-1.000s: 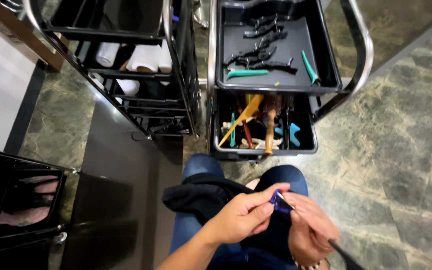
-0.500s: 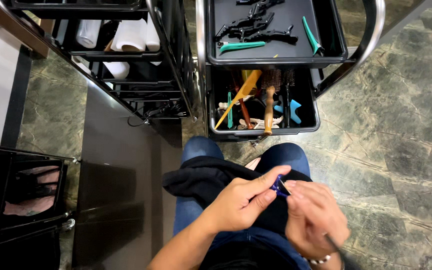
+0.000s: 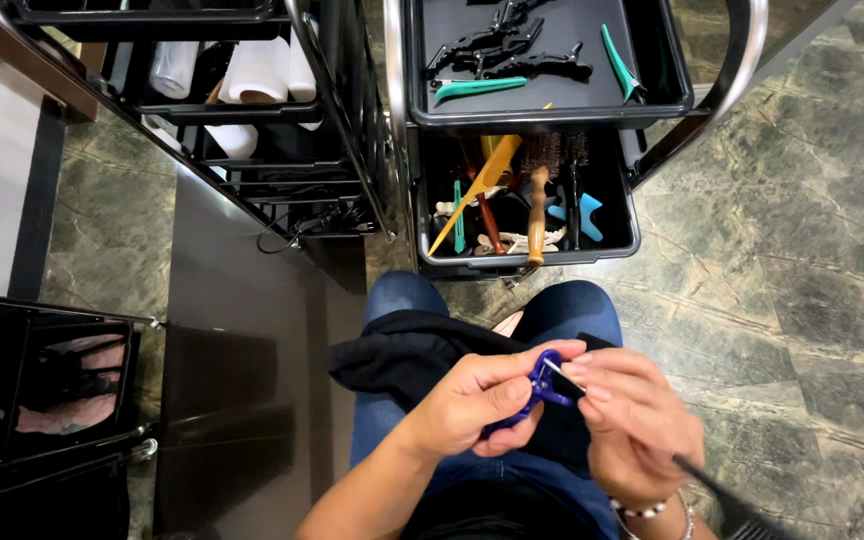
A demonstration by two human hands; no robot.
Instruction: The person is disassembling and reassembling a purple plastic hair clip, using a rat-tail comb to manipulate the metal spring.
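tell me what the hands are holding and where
Left hand pinches a small blue clip around its body; right hand fingers its tip and holds a black comb.

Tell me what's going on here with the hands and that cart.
A seated person holds a small blue clip in the left hand while the right hand picks at it with its fingertips; a black comb also sticks out of that hand. A black cloth lies across the lap. In front, a black cart holds clips, combs and brushes.
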